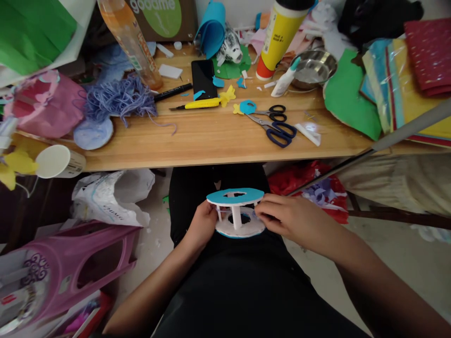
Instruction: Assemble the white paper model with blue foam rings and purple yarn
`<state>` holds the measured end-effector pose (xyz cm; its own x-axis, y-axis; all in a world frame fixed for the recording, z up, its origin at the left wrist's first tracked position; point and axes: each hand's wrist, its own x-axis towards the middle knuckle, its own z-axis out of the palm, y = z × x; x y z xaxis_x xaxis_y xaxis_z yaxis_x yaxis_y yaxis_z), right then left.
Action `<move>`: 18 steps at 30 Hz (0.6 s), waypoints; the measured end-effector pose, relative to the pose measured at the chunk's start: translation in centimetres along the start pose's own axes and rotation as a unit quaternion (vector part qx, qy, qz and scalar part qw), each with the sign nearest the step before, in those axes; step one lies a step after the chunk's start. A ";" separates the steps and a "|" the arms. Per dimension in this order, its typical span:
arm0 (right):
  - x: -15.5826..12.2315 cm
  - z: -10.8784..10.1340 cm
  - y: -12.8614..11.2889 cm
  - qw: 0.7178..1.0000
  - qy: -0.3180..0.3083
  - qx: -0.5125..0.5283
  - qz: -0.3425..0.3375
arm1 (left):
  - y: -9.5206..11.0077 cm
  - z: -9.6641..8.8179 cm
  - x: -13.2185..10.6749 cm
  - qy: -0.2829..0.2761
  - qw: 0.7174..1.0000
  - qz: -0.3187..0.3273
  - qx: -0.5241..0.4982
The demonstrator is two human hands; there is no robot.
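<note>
Over my lap I hold a spool-like craft frame [236, 218], made of two blue-and-white rings joined by short white posts. My left hand [203, 222] grips its left side, fingers partly hidden behind it. At the right edge, my right hand [282, 213] has its fingers bent against the rings near a post. Beyond the frame, on the wooden table [197, 145], lie two pairs of scissors [273, 126], a yellow craft knife [197, 104], a black marker [173, 92] and a phone [203, 77].
A glue bottle [286, 79], metal bowl [313, 70], yellow cup [280, 37], orange bottle [132, 42] and purple yarn [120, 98] crowd the table. A grey pole [394, 134] slants across the right. A pink stool [75, 267] stands at lower left.
</note>
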<state>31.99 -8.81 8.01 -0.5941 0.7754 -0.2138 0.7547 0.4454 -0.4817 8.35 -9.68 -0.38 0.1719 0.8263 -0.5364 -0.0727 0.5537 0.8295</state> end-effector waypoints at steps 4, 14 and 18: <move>-0.1 0.3 0.7 0.990 0.047 0.136 0.001 | -0.3 -0.2 0.3 -0.014 0.998 -0.023 -0.061; 0.2 1.8 3.0 0.969 0.065 0.239 0.006 | -0.5 -0.4 0.7 -0.063 0.986 -0.069 -0.137; 0.2 1.6 3.1 0.968 0.028 0.243 -0.049 | -0.8 -0.6 0.8 -0.065 0.985 -0.076 -0.142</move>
<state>33.77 -8.04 5.08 -0.6304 0.7688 -0.1074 0.4670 0.2650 -0.8436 7.96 -9.42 -1.58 0.3257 0.7209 -0.6118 -0.3046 0.6926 0.6539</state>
